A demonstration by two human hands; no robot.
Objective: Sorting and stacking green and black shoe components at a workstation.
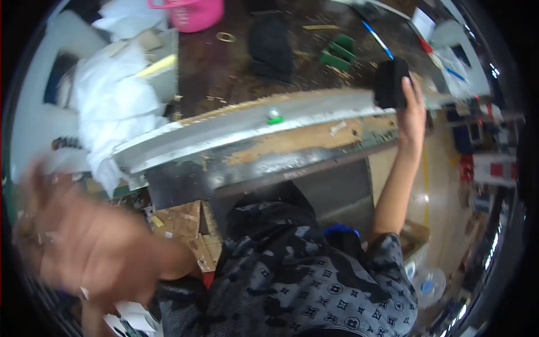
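Observation:
My right hand [413, 106] reaches out to the far right of the bench, its fingers wrapped round a black block-like object [392, 83]. That object is held upright at the bench's edge, and its exact kind does not show. Close to the camera at the lower left, my left hand [95, 241] is raised and smeared by motion. Its fingers are too blurred to read, and nothing can be made out in it. A blue-and-white pen [377, 39] and a small green box [338, 52] lie beyond the black object. Dark folded cloth [270, 48] lies farther left.
A pale metal ledge [224, 132] runs along the bench front, with a small green-based item [275, 119] on it. White plastic bags [115, 92] heap at the left. A pink container [196, 14] stands at the back. Below left is a cardboard box [179, 222].

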